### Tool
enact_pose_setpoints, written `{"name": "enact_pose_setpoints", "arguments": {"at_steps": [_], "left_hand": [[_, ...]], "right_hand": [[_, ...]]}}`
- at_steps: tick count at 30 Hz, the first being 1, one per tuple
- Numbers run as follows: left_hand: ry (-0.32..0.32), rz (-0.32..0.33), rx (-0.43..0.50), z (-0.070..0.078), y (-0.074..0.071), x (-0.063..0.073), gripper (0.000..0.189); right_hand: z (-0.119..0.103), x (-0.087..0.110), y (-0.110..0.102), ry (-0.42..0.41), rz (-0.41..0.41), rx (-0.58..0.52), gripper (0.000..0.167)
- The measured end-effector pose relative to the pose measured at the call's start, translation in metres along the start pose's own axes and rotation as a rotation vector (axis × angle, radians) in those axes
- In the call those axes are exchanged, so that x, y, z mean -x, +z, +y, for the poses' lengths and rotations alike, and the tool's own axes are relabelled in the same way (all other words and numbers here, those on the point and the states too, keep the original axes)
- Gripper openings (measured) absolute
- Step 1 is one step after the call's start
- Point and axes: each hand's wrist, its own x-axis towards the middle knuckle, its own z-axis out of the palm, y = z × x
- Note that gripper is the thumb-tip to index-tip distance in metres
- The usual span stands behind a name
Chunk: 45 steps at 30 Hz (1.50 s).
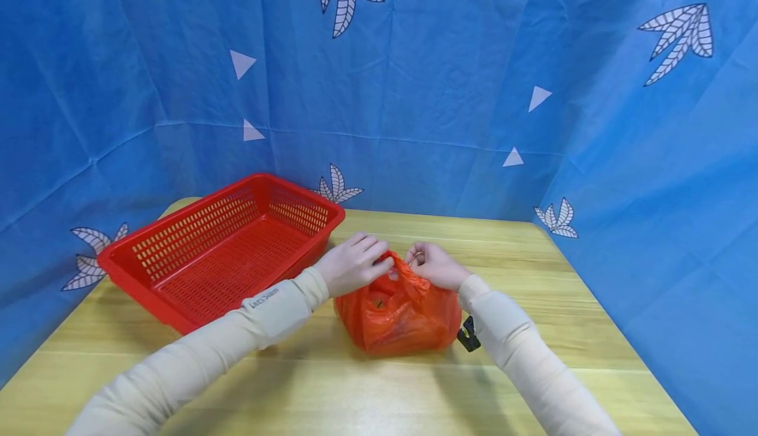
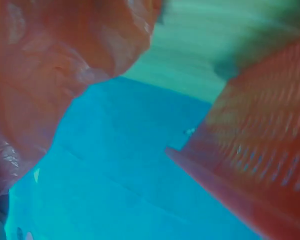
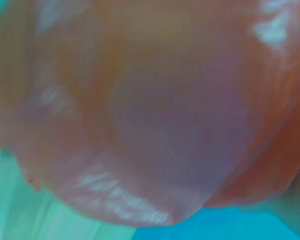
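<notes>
A filled orange-red plastic bag (image 1: 399, 323) sits on the wooden table, and a round red thing with a dark stem end shows at its mouth. My left hand (image 1: 353, 264) pinches the bag's twisted upper edge from the left. On the other side, my right hand (image 1: 437, 266) has its fingers curled at the top of the bag, gripping the plastic. In the left wrist view the crinkled bag (image 2: 55, 70) fills the upper left. Close up, the bag (image 3: 155, 115) covers most of the right wrist view, its contents blurred through the film.
A red perforated plastic basket (image 1: 222, 252) stands left of the bag, reaching close to my left forearm. A small black object (image 1: 469, 335) lies at the bag's right side, partly behind my right sleeve. Blue patterned cloth (image 1: 414, 81) hangs around the wooden table (image 1: 379, 396).
</notes>
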Motion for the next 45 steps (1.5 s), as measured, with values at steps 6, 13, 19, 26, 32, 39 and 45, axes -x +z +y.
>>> {"name": "enact_pose_setpoints", "arguments": {"at_steps": [6, 13, 19, 26, 32, 39, 45], "left_hand": [[-0.138, -0.087, 0.134, 0.001, -0.007, -0.001, 0.031], [-0.332, 0.005, 0.247, 0.002, -0.019, -0.003, 0.02], [-0.46, 0.047, 0.387, 0.002, -0.026, 0.0, 0.016], [-0.544, -0.115, 0.407, -0.001, -0.039, 0.013, 0.021], [-0.578, -0.222, 0.472, 0.005, -0.053, 0.024, 0.016], [-0.559, -0.229, 0.524, 0.027, -0.063, 0.045, 0.024], [-0.581, -0.235, 0.571, 0.045, -0.07, 0.06, 0.025]], "right_hand": [[0.002, 0.005, 0.0, -0.169, 0.042, 0.136, 0.023], [0.003, 0.017, -0.002, -0.339, 0.176, 0.432, 0.024], [0.005, 0.022, 0.0, -0.319, 0.268, 0.436, 0.027], [0.006, 0.022, -0.005, -0.165, 0.485, 0.543, 0.03], [0.013, 0.024, -0.014, -0.08, 0.526, 0.604, 0.027], [0.038, 0.032, -0.022, 0.062, 0.43, 0.561, 0.025], [0.059, 0.039, -0.027, 0.14, 0.374, 0.492, 0.027]]}}
